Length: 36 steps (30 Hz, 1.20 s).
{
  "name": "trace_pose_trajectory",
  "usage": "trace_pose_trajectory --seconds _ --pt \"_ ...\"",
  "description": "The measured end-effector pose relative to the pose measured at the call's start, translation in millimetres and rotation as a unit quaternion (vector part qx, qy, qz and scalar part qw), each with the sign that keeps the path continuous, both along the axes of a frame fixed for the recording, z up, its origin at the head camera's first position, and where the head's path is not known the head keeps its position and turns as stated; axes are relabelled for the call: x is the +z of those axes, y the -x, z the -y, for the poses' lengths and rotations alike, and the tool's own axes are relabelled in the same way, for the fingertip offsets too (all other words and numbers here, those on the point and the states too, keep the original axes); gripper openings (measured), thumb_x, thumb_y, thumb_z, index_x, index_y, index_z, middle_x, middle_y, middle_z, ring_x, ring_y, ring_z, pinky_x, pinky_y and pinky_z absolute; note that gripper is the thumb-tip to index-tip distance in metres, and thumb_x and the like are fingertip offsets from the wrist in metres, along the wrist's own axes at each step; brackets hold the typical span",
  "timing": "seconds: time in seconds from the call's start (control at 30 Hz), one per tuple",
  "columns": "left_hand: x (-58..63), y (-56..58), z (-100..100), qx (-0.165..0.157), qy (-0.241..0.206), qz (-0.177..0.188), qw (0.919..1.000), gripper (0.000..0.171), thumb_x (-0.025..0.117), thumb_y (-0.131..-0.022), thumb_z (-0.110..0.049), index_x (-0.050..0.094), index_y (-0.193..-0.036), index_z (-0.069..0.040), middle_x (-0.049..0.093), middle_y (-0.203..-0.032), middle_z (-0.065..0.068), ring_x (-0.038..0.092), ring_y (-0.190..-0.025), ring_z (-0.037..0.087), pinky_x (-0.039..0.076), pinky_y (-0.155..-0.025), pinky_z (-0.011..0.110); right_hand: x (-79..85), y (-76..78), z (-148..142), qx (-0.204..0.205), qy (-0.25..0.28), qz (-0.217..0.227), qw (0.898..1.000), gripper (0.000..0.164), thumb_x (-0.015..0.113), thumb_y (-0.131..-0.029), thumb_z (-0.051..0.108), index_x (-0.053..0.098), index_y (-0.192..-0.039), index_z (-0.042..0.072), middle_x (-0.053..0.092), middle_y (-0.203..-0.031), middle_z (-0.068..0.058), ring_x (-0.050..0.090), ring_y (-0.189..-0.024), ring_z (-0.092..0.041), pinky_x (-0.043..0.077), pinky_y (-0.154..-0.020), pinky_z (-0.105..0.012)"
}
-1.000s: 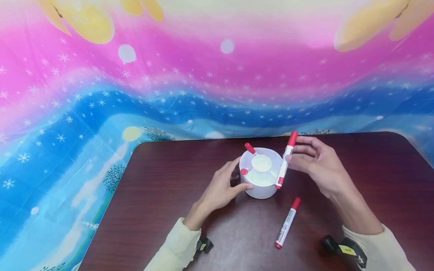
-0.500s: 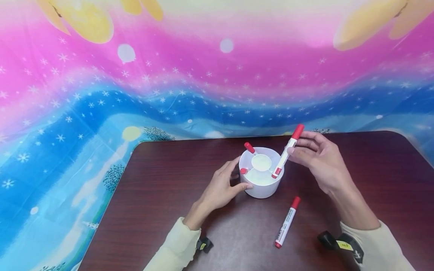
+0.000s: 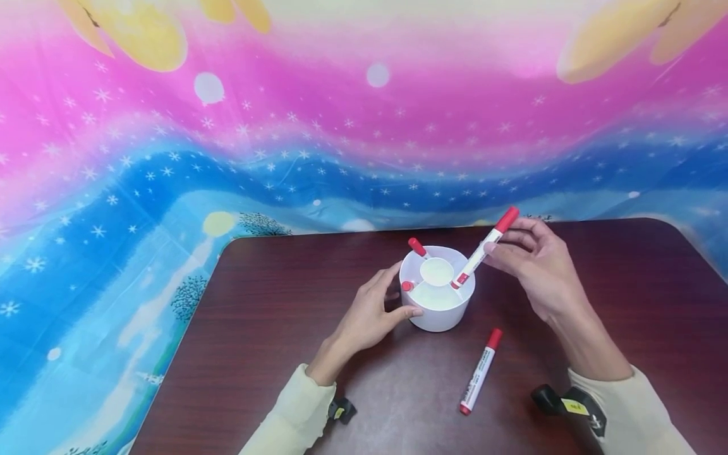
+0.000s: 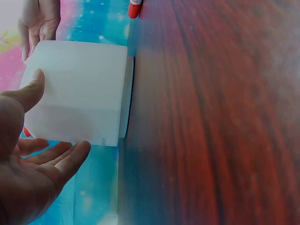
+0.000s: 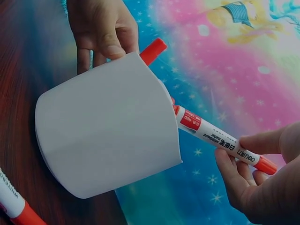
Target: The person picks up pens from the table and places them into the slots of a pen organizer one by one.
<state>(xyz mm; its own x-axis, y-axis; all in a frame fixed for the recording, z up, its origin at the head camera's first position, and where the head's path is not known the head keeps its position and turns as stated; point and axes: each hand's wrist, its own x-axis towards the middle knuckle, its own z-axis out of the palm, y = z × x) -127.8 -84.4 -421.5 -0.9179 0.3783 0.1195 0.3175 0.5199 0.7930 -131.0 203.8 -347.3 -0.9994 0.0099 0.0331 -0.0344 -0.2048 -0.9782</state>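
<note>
A round white pen holder point(image 3: 439, 319) with a ring in its middle and divided compartments stands on the table. My left hand point(image 3: 372, 309) grips its left side, thumb at the front and fingers round the back. Between thumb and fingers, my right hand point(image 3: 537, 268) pinches a red-capped whiteboard marker point(image 5: 215, 136). That marker slants, cap up, with its lower end just inside the right part of the holder's rim. Two more red-ended markers stick out of the holder: one red cap point(image 3: 417, 246) at the back, one red end point(image 3: 407, 287) at the left.
Another red-capped whiteboard marker point(image 3: 481, 373) lies on the dark wood table point(image 3: 273, 303) in front of the holder, to its right. A colourful patterned cloth point(image 3: 341, 126) hangs behind the table's far edge.
My right hand has brought the marker's lower end from outside the holder's right rim to over its inside, and the marker leans more. The left hand keeps its grip.
</note>
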Motion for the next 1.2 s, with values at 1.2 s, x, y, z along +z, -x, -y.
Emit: trace_pose_trajectory --seconds 1.2 --pt "1.6 -2.1 0.1 -0.003 -0.011 -0.002 0.9999 0.092 0.09 -0.09 -0.031 0.039 -0.167 -0.023 0.061 -0.147 0.004 0.068 -0.131 0.019 0.06 -0.106 0.032 -21.8 6.8 12.8 -0.006 -0.172 0.011 0.985 0.044 0.07 -0.103 0.005 0.05 -0.141 -0.003 0.065 -0.105 0.006 0.075 -0.092 0.0 0.066 -0.084 -0.024"
